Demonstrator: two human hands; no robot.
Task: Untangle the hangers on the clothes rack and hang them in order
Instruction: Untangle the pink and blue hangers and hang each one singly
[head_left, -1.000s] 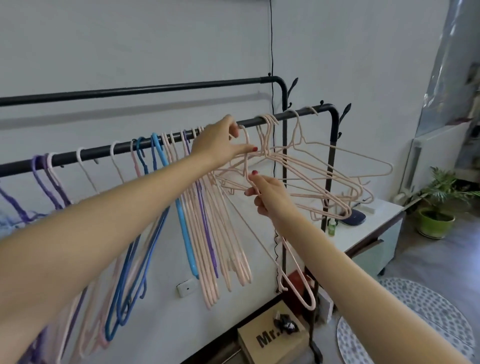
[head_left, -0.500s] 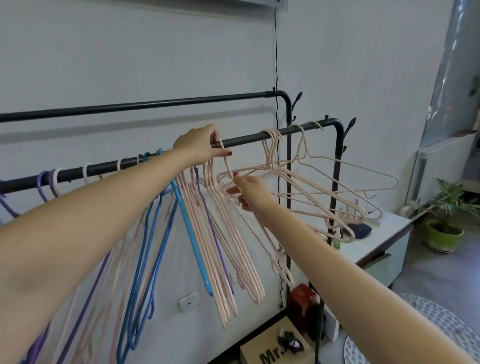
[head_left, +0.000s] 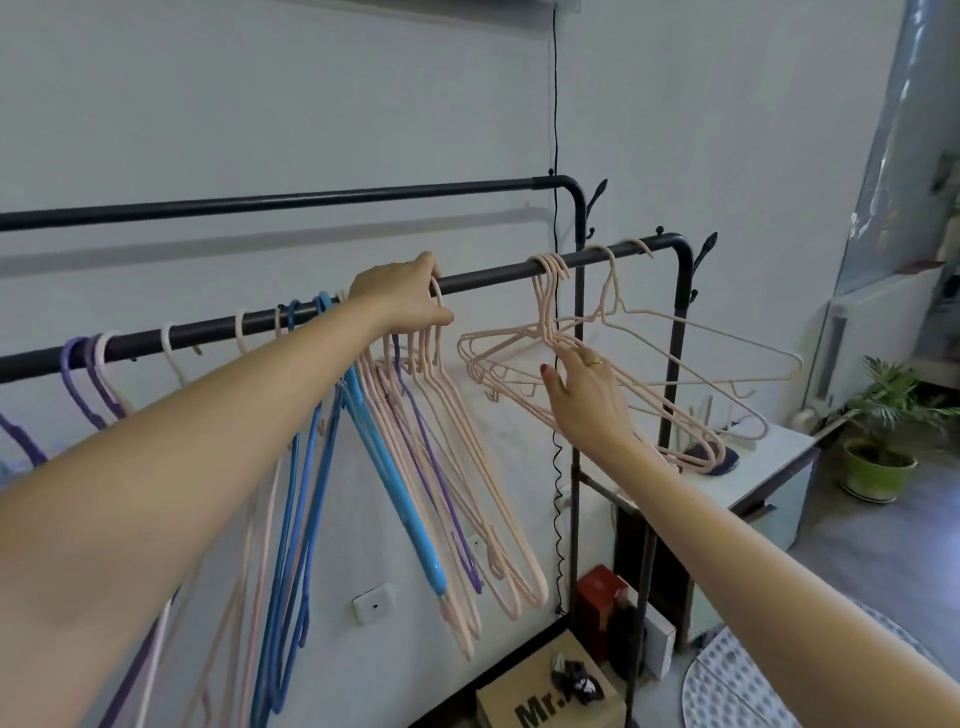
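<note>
The left hand (head_left: 402, 301) curls round a pink hanger's hook (head_left: 438, 312) on the front rail (head_left: 488, 278). The right hand (head_left: 584, 387), fingers relaxed, touches the tangled pink hangers (head_left: 519, 353) hanging further right along that rail.

We see a black metal clothes rack (head_left: 498, 278) against a pale grey-white wall (head_left: 260, 104). On its front rail hang pale pink wire hangers (head_left: 623, 364), a bright blue plastic hanger (head_left: 395, 478), darker blue wire hangers (head_left: 296, 519) and purple wire hangers (head_left: 78, 384). Our right hand (head_left: 587, 395) shows red nail polish and a gold ring. Below stand a red box (head_left: 597, 597) and a brown cardboard box (head_left: 519, 701) printed with black letters. A white rug with grey dots (head_left: 753, 680) lies near a green plant in a lime-green pot (head_left: 878, 467).
</note>
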